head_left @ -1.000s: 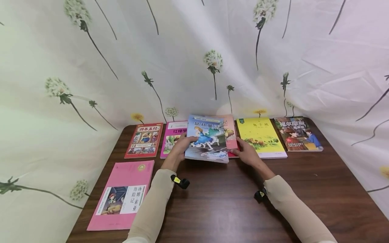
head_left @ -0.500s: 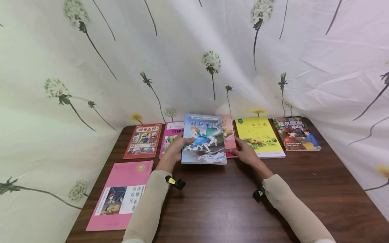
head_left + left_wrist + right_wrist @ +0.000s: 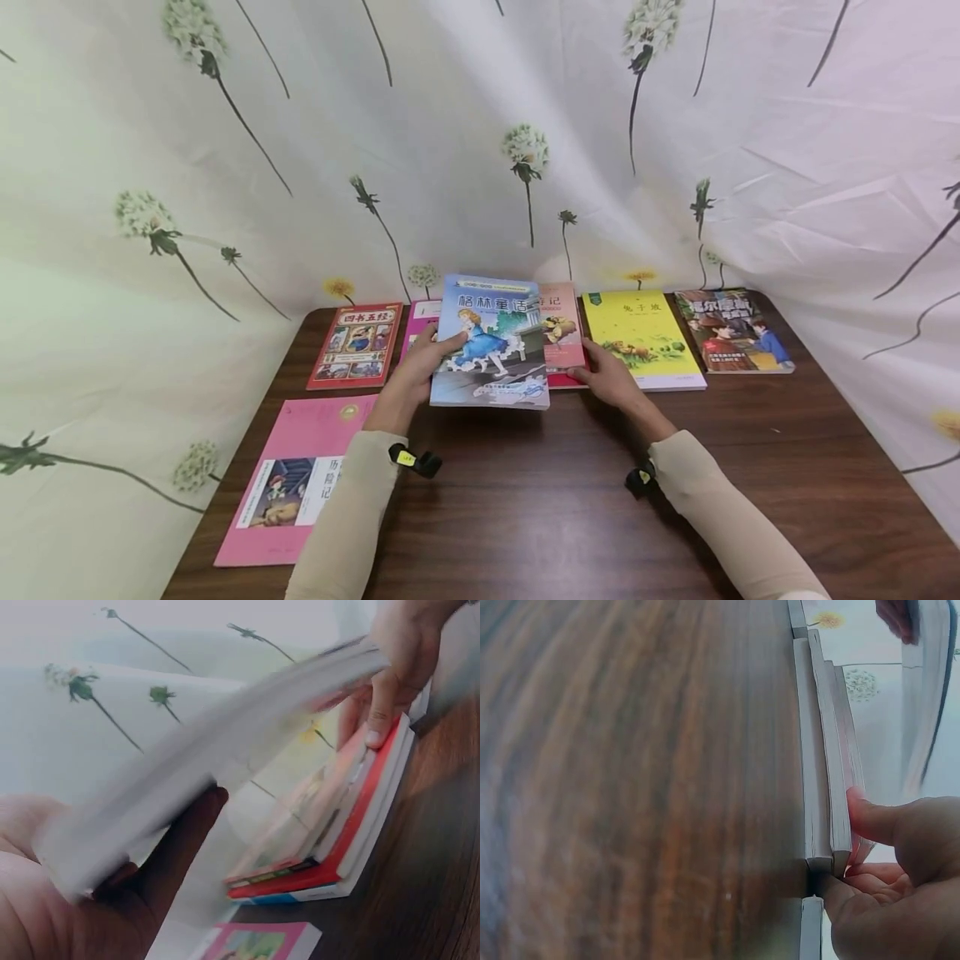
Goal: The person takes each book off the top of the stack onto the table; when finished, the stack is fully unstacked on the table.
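My left hand [image 3: 412, 372] grips the left edge of a blue picture-covered book [image 3: 491, 367], thumb on the cover and fingers underneath. In the left wrist view this book [image 3: 217, 742] is blurred, tilted and raised above the others. Below it lies a stack of several books, a pink one [image 3: 562, 333] on top and a red one [image 3: 375, 795] lower down. At the stack's right front corner my right hand [image 3: 613, 379] holds on, thumb at the front edges and fingers curled at the side. The blue book hides part of the stack and of a magenta book [image 3: 423, 315].
A yellow book [image 3: 645, 333] and a dark comic-style book [image 3: 731, 333] lie right of the stack. Left are a red book [image 3: 356, 346] and, nearer, a large pink book [image 3: 300, 533] partly behind my left sleeve. A flower-printed cloth [image 3: 465, 167] hangs behind the brown table [image 3: 525, 500].
My left hand has carried the blue book leftward off the stack, uncovering more of the pink book on top. My right hand has stayed at the stack's corner.
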